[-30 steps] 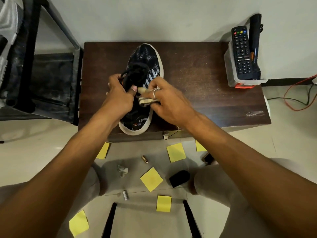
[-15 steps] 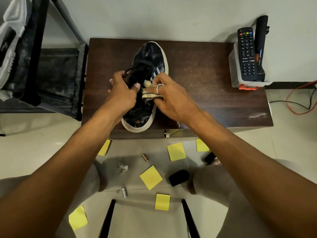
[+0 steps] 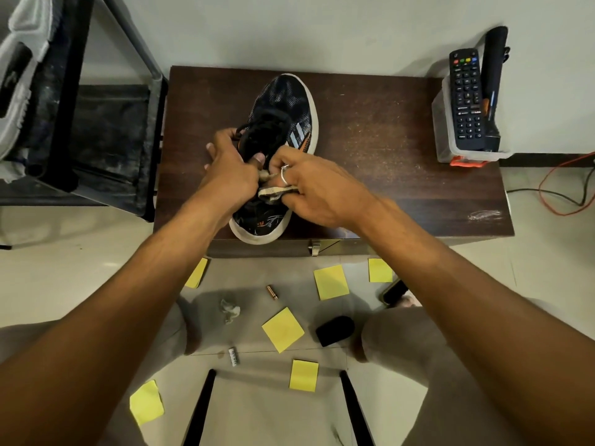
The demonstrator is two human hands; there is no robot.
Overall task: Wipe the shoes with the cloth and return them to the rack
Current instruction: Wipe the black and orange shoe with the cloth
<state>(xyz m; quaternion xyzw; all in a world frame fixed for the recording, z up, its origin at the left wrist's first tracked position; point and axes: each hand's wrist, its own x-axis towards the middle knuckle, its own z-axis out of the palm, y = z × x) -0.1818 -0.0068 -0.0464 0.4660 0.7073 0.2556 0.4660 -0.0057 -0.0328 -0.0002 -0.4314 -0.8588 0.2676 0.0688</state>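
Soft, even indoor light, moderately bright, with a greenish cast on the pale wall (image 3: 322,27) and floor (image 3: 64,268). The dark wooden table (image 3: 386,156) carries a dull sheen that picks out dust specks. Diffuse shadows lie on the floor below the table edge. The shoe (image 3: 286,98) at centre is sharp. The forearms (image 3: 135,284) toward the lower corners look soft and stretched by wide-angle distortion, and the rack (image 3: 112,133) at the left edge leans and bows
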